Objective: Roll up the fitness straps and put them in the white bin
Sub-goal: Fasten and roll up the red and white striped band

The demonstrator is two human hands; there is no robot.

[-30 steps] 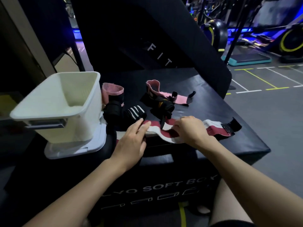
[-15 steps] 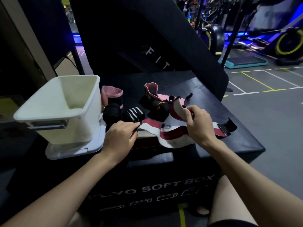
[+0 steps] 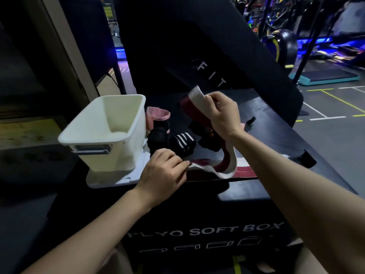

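Note:
A long red and white strap [image 3: 227,165] lies along the front of the black soft box [image 3: 276,139]. My left hand [image 3: 164,171] pinches its left end at the box's front edge. My right hand [image 3: 221,113] holds the other part lifted above the box, the white end sticking up. The white bin [image 3: 110,131] stands at the left on a white lid, and looks empty. Beside it sit a rolled pink and black strap [image 3: 158,119], a black roll with white stripes [image 3: 182,143] and a dark tangled strap [image 3: 209,139].
A tall black padded panel [image 3: 197,46] with white letters rises behind the box. Gym machines and a teal step platform [image 3: 325,77] stand at the far right on a grey floor with yellow and white lines. A black velcro tab [image 3: 305,159] lies at the box's right edge.
My right hand has lifted one part of the red and white strap up and back from the box top. My left hand closed on the strap's left end. The camera moved closer.

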